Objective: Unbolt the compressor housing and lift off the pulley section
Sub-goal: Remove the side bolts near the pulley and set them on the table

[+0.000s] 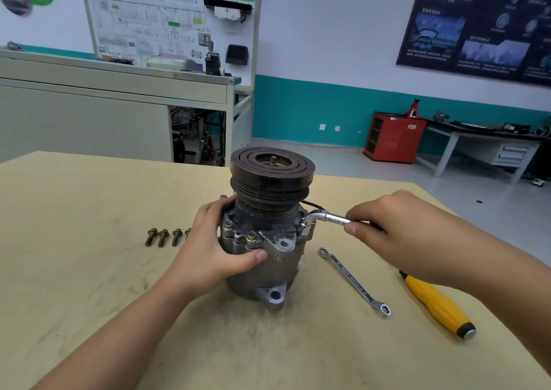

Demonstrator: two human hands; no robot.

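1. The compressor [265, 270] stands upright in the middle of the table [74, 225]; the left hand [214, 249] is wrapped round its left side, fingers curled behind it and the thumb pressed across the front, just under a metal ear.
2. The right hand [387, 231] is on the right side of the compressor; its fingers are clenched round the handle of a bent silver wrench [326, 217]; the wrench's far end sits down on a bolt at the right edge of the housing.
3. The compressor is a fat grey metal can, dirty and scuffed; on top sits the dark round pulley [272, 172] with ring grooves and a small shaft poking up in the middle; it is still on the body.
4. Two bolt heads [252, 236] still show in the housing near the left thumb.
5. Loose bolts [162, 237] lie in a row on the table left of the compressor; the left hand hides part of the last one.
6. A flat spanner [354, 282] lies on the table to the right; a screwdriver [438, 303] with a yellow handle lies further right, partly under the right arm.
7. A red cabinet [393, 139] stands far back by the wall.
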